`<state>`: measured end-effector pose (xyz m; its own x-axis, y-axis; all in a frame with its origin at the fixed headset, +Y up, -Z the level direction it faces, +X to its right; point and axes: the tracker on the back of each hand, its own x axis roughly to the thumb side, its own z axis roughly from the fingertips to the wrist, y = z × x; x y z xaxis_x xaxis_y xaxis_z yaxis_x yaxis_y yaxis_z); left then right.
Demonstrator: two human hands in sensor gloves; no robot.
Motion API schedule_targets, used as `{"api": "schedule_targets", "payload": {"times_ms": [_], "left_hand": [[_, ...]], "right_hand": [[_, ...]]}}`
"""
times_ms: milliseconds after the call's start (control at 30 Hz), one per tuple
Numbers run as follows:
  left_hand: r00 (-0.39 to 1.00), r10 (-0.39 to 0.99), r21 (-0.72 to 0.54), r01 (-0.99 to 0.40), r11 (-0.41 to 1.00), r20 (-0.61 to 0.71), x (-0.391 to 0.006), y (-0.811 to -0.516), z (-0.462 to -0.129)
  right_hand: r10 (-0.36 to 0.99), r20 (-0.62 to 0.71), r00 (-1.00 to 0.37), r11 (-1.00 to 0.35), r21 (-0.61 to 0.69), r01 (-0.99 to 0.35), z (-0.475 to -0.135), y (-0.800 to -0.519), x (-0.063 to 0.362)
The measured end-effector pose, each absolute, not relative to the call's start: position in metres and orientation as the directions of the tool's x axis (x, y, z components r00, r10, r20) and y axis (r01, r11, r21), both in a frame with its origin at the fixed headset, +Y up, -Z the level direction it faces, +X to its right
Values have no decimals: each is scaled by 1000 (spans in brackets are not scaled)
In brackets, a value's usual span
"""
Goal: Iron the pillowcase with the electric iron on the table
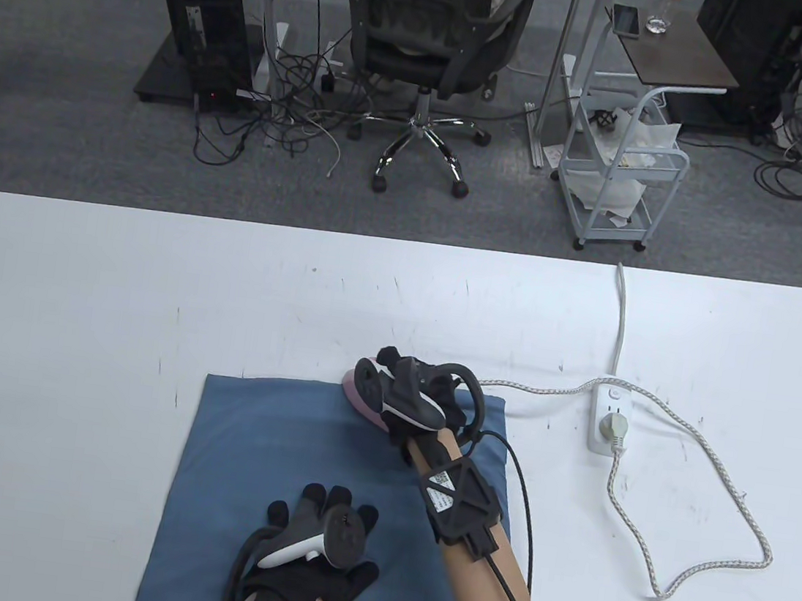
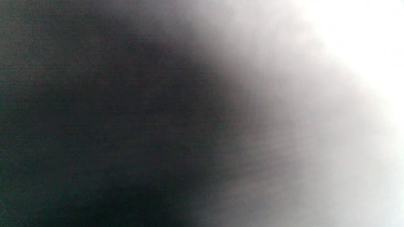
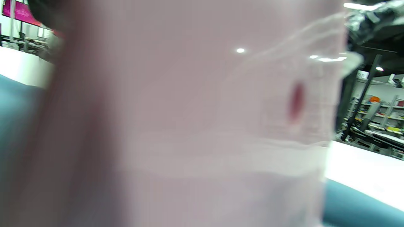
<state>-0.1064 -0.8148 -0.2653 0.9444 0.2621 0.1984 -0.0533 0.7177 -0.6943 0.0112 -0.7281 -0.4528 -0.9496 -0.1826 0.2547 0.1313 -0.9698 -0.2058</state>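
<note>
A blue pillowcase [image 1: 257, 437] lies flat on the white table [image 1: 76, 302] near its front edge. My right hand [image 1: 418, 391] grips the handle of a pink electric iron [image 1: 359, 397] that sits on the pillowcase's far edge. The iron's pale pink body [image 3: 195, 119] fills the right wrist view, with blue cloth [image 3: 19, 126] beside it. My left hand [image 1: 317, 548] rests palm down with fingers spread on the near part of the pillowcase. The left wrist view is a dark blur and shows nothing clear.
A white power strip [image 1: 610, 420] with a plug in it lies on the table to the right, and the iron's braided cord [image 1: 712, 519] loops across the table there. Beyond the table's far edge stand an office chair [image 1: 427, 45] and a white cart [image 1: 626, 160].
</note>
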Motion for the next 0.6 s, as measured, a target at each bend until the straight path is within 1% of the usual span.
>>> {"api": "schedule_targets", "payload": {"times_ms": [333,600], "left_hand": [[944,262,-694,-53,718,198,-106,-815,-265],[944,262,-694,-53,718,198,-106,-815,-265]], "right_hand": [[-176,155,-972,-973,-174,149,-446,-727,76],[-184,93,-978,-974,-153,169,-440,-725,115]]}}
